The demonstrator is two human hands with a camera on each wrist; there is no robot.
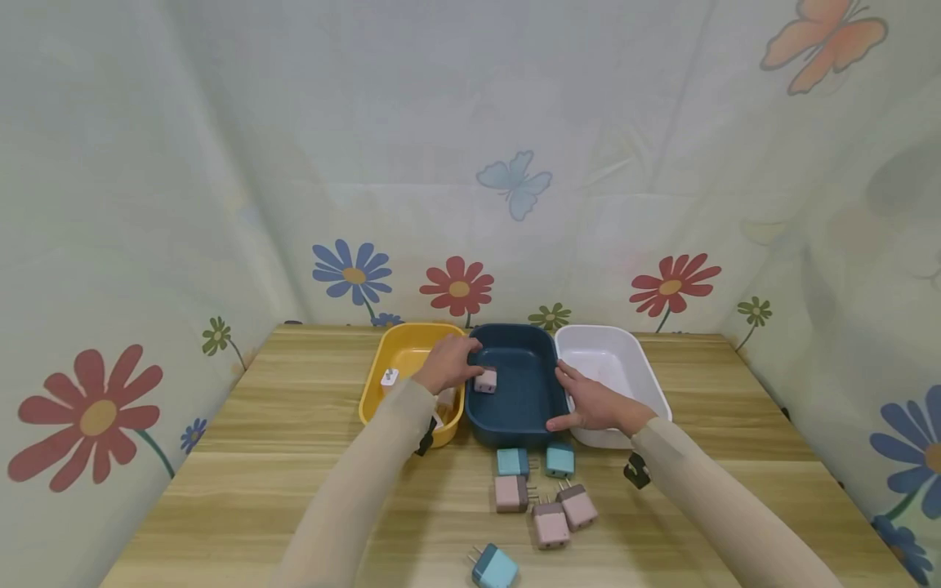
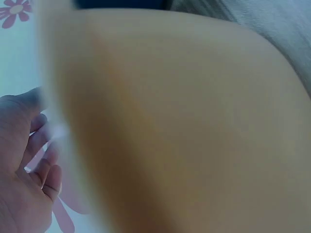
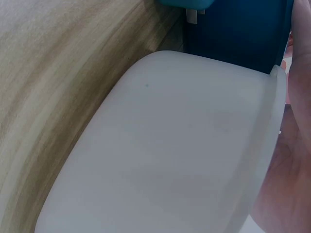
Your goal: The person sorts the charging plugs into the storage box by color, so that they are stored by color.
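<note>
Inside blue tub [image 1: 524, 388], pink adapter [image 1: 486, 384], partly covered by left fingers [image 1: 470, 372]

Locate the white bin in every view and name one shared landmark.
Head: the white bin is right of centre, slightly low.
Left wrist: not in it.
Right wrist: large, across the middle and bottom.
Shared landmark: the dark blue bin, left of it in the head view, at upper right in the right wrist.

Yellow tray [image 1: 407, 358] at 11 o'clock, navy tray [image 1: 522, 392] 12, white tray [image 1: 616, 367] 1; pink-and-taupe plugs [image 1: 550, 527], two-tone teal ones [image 1: 498, 569], flowery backdrop [image 1: 412, 163].
</note>
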